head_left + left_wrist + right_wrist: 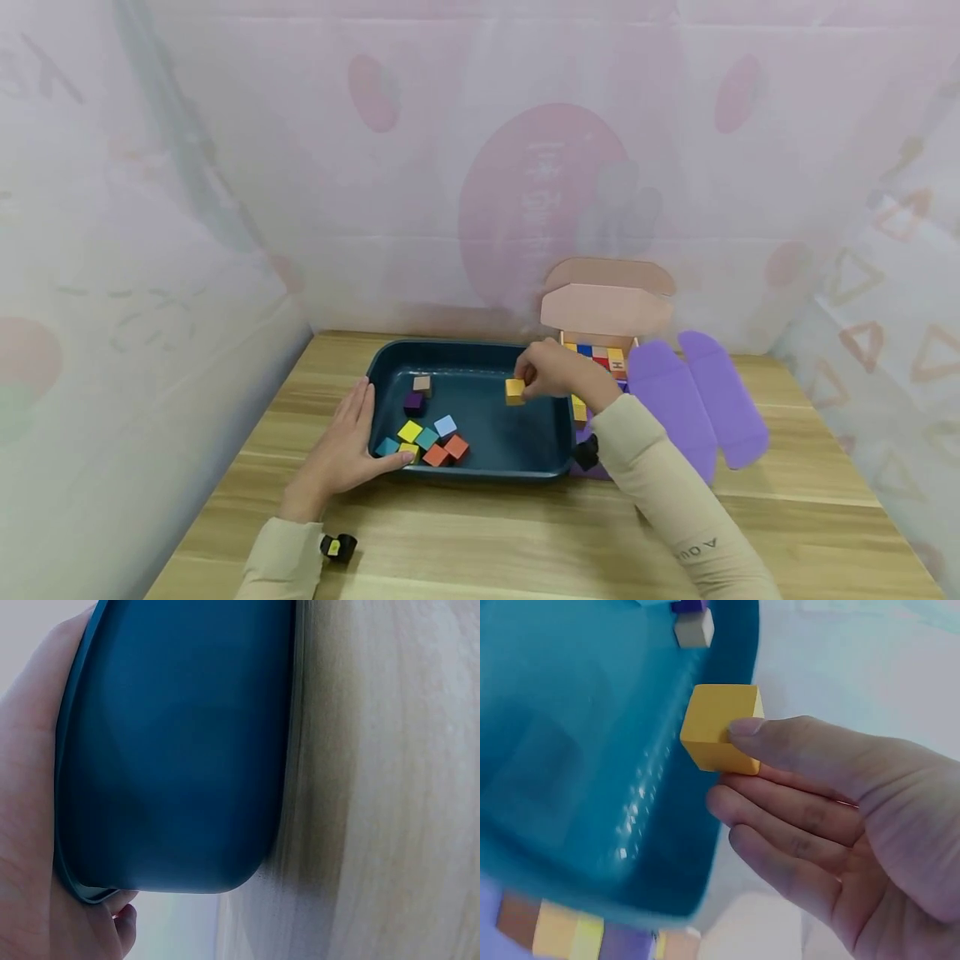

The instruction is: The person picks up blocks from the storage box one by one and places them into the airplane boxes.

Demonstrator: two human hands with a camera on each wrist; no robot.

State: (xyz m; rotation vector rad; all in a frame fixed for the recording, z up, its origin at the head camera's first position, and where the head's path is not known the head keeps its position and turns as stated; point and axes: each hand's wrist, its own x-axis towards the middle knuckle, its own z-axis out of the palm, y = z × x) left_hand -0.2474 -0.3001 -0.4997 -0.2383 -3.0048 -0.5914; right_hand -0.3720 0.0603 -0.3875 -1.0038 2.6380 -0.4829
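A yellow cube (514, 392) is pinched between the thumb and fingers of my right hand (555, 371), above the right half of a dark teal tray (491, 477). In the right wrist view the thumb presses on one face of the yellow cube (718, 724). My left hand (341, 442) rests on the tray's front left corner, fingers straight along the left side and thumb along the front rim. Near the left thumb, several cubes lie in the tray, among them a red cube (456, 448), a light blue cube (446, 427) and a yellow cube (410, 431).
Farther back in the tray lie a dark purple cube (414, 405) and a beige cube (422, 385). An open cardboard box (607, 308) with several coloured cubes stands right of the tray, its purple flaps (675, 408) spread over the wooden table (465, 533). A printed curtain (420, 192) hangs behind.
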